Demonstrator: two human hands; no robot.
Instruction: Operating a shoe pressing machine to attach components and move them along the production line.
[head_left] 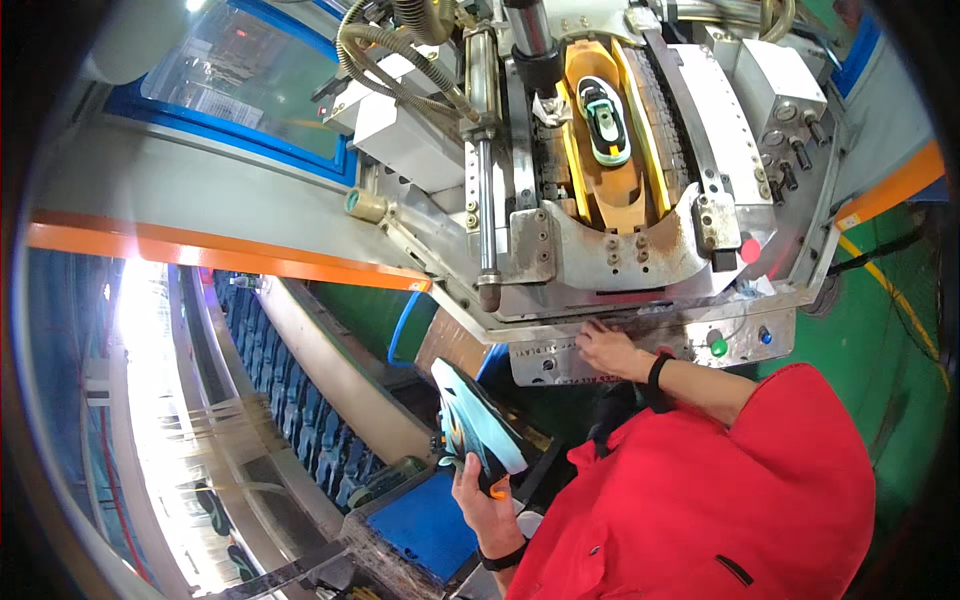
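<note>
My left hand [482, 508] is closed around the heel end of a sports shoe [478, 415], light blue and white with black and an orange heel tab. The shoe is tilted, its toe pointing up and away, its pale sole facing right. On the metal control panel [530, 366] at the machine's front, my right hand [612, 352] rests with loosely bent fingers; nothing shows in its grip. A second shoe [604, 122], black, white and mint, sits inside the machine's yellow-brown cradle [622, 208], beyond both hands and touched by neither.
Green [719, 347] and blue [766, 336] buttons sit right of my right hand. A black-tipped cylinder [533, 50] hangs beside the cradle. At lower left, a conveyor [225, 460] carries dark shoe parts, near a blue-topped stand [425, 525]. An orange-edged frame [200, 255] borders the machine.
</note>
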